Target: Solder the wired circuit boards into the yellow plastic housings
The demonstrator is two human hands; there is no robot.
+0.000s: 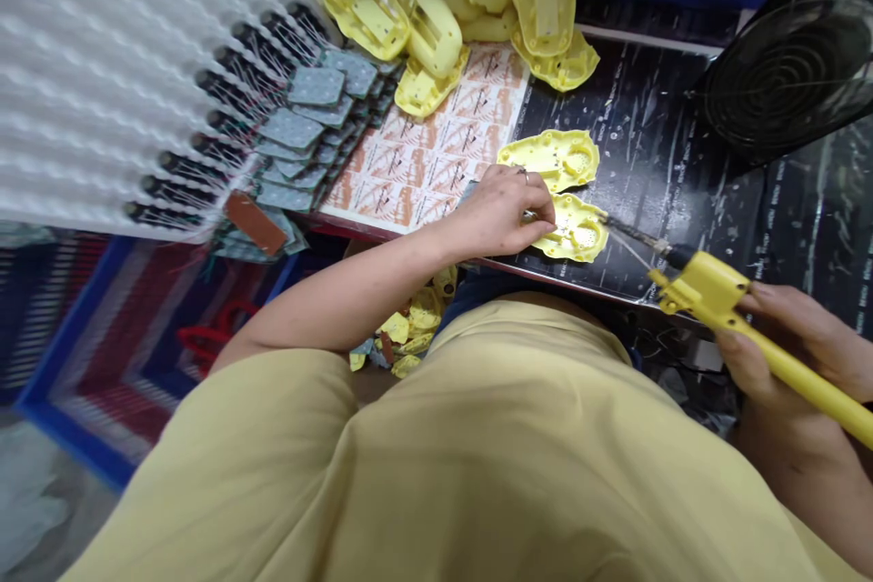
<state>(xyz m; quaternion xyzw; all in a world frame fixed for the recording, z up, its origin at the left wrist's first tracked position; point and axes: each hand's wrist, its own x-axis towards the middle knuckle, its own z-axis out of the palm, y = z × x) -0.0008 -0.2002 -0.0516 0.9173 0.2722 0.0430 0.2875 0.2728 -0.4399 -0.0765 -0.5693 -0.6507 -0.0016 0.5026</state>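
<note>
Yellow shells [556,156]: two at twelve o'clock, more beyond. Left hand [510,211] curls palm-down over the nearer, pinch unclear; right hand [808,323], at four, clasps one soldering iron [719,282].

Lower yellow shell [583,232], right of centre: left end obscured by left hand [508,211]. Soldering tool [719,284]: rear cut off at right edge.

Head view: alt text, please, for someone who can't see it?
The right hand points a yellow tool toward two yellow shells on a black table; the left hand is at their left ends. More shells lie piled behind.
</note>
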